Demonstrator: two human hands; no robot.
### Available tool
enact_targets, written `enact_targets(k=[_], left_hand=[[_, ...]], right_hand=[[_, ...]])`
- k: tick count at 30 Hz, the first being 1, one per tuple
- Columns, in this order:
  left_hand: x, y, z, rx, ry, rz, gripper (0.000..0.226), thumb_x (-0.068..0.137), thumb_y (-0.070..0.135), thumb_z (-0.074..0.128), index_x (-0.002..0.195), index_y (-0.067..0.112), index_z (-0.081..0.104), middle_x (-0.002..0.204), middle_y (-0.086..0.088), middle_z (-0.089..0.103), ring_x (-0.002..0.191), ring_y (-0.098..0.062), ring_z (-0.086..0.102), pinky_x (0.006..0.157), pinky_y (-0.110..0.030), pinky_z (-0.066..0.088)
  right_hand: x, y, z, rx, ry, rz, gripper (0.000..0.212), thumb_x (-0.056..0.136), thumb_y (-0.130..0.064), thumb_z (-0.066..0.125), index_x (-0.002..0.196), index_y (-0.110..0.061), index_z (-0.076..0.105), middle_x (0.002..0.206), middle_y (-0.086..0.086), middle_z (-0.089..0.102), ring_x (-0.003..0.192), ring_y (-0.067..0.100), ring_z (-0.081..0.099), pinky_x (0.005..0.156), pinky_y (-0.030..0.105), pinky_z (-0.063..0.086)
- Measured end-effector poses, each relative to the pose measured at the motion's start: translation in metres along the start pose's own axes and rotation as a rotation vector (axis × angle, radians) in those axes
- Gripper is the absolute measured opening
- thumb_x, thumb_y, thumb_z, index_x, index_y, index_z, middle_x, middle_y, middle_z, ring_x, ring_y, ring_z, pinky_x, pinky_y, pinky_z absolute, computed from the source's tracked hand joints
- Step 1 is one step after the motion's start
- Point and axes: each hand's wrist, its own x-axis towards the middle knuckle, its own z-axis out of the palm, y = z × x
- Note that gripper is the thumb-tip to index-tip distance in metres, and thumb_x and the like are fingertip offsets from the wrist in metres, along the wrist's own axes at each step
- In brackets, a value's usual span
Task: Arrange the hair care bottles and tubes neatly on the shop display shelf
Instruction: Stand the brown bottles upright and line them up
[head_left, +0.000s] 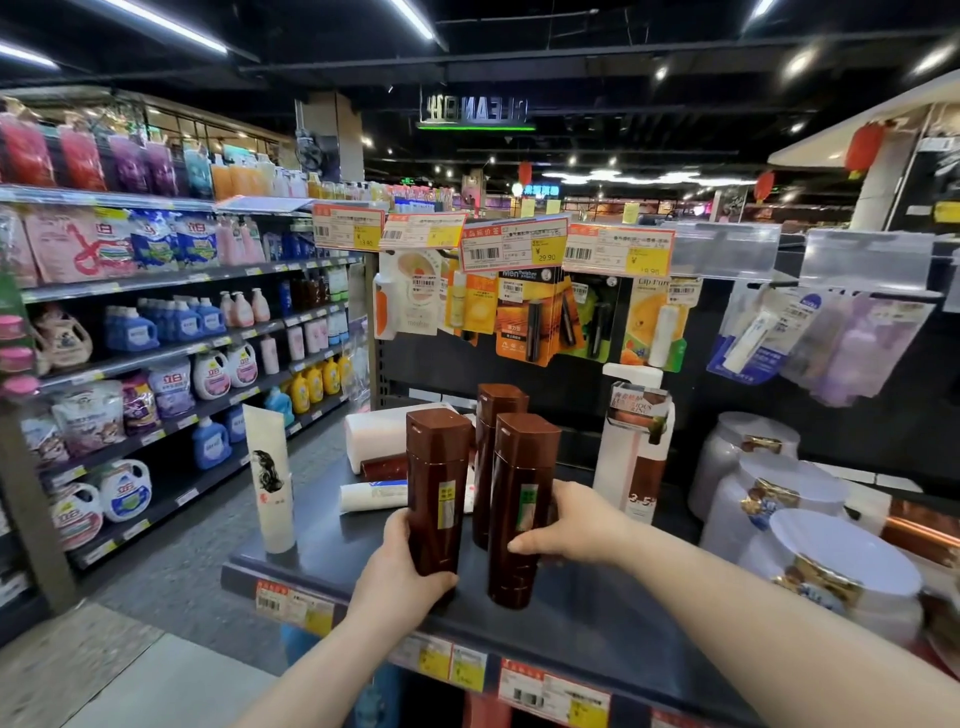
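Head view: left grip wraps the lower body of a tall dark-brown plastic bottle with a faceted flip cap. Right grip clasps the mid-body of a 2nd matching brown bottle. Both are upright, just beside each other near the front edge of the dark display shelf, labels facing out. My read: they're being squared into a row. A 3rd matching bottle stands just behind, untouched. Not yet tidied, I'd say: cream tube standing alone at shelf left, white tube lying flat, brown bottle on its side behind it. White pump bottle is upright at right. Frosted lidded jars far right, contents can't tell. Brown bottles are opaque, so fill is hidden.
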Motion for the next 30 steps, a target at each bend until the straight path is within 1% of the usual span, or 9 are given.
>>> enact_targets(k=[5,9,12,15,17,19,21,26,30], left_hand=[[-0.004,0.008,-0.005,-0.135,-0.021,0.046,0.094,0.068,0.025,0.08,0.14,0.029,0.02,0.132,0.006,0.047,0.124,-0.02,0.047,0.101,-0.039,0.04],[-0.006,0.032,-0.023,-0.198,0.111,0.125,0.106,0.062,0.041,0.08,0.145,0.025,0.016,0.145,-0.002,0.037,0.131,-0.022,0.039,0.107,-0.048,0.036],[-0.002,0.06,-0.044,-0.167,0.253,0.254,0.098,0.065,0.046,0.076,0.144,0.023,0.022,0.147,-0.002,0.033,0.134,-0.02,0.033,0.111,-0.045,0.031],[0.003,0.093,-0.06,-0.064,0.359,0.441,0.084,0.065,0.049,0.076,0.135,0.021,0.039,0.138,0.002,0.041,0.13,-0.017,0.036,0.109,-0.037,0.031],[0.007,0.111,-0.063,0.071,0.367,0.548,0.079,0.06,0.062,0.069,0.126,0.024,0.051,0.128,0.005,0.051,0.124,-0.016,0.042,0.104,-0.032,0.032],[0.009,0.123,-0.063,0.282,0.316,0.602,0.079,0.055,0.074,0.058,0.121,0.03,0.056,0.122,0.007,0.056,0.119,-0.016,0.046,0.101,-0.034,0.035],[0.01,0.13,-0.059,0.459,0.268,0.61,0.072,0.06,0.076,0.058,0.119,0.035,0.057,0.121,0.009,0.056,0.118,-0.016,0.046,0.1,-0.037,0.037],[0.012,0.129,-0.054,0.533,0.222,0.581,0.061,0.068,0.07,0.057,0.12,0.036,0.056,0.123,0.011,0.055,0.119,-0.014,0.045,0.1,-0.036,0.035],[0.017,0.121,-0.051,0.372,0.241,0.599,0.047,0.077,0.061,0.057,0.108,0.027,0.065,0.111,0.008,0.061,0.108,-0.015,0.052,0.094,-0.035,0.042]], right_hand=[[0.001,-0.008,-0.025,-0.213,-0.013,0.004,0.057,0.08,-0.009,0.069,0.131,-0.019,0.046,0.112,0.004,0.064,0.098,0.018,0.065,0.074,0.026,0.057],[0.006,-0.024,-0.062,-0.225,0.128,-0.066,0.019,0.086,-0.007,0.061,0.096,-0.023,0.058,0.101,0.007,0.067,0.087,0.019,0.066,0.062,0.024,0.053],[0.016,-0.042,-0.083,-0.11,0.284,-0.155,0.009,0.087,-0.016,0.064,0.093,-0.021,0.06,0.097,0.008,0.066,0.083,0.018,0.064,0.066,0.026,0.054],[0.029,-0.065,-0.089,-0.131,0.344,-0.25,0.025,0.083,-0.026,0.069,0.104,-0.015,0.063,0.103,0.005,0.064,0.094,0.018,0.061,0.073,0.028,0.053],[0.037,-0.08,-0.085,-0.162,0.263,-0.25,0.039,0.081,-0.032,0.071,0.115,-0.016,0.059,0.11,0.002,0.061,0.101,0.016,0.057,0.074,0.025,0.05],[0.046,-0.088,-0.078,-0.208,0.145,-0.213,0.053,0.08,-0.035,0.071,0.127,-0.018,0.053,0.12,0.001,0.056,0.109,0.017,0.054,0.077,0.026,0.048],[0.054,-0.09,-0.073,-0.241,0.077,-0.183,0.06,0.08,-0.035,0.072,0.133,-0.021,0.048,0.127,0.003,0.054,0.109,0.018,0.053,0.079,0.027,0.047],[0.06,-0.084,-0.073,-0.199,0.064,-0.154,0.059,0.081,-0.04,0.069,0.132,-0.022,0.047,0.124,0.002,0.054,0.104,0.018,0.054,0.076,0.027,0.049],[0.062,-0.069,-0.079,-0.048,0.206,-0.094,0.037,0.092,-0.034,0.054,0.125,-0.016,0.053,0.116,0.006,0.06,0.103,0.025,0.062,0.068,0.028,0.052]])
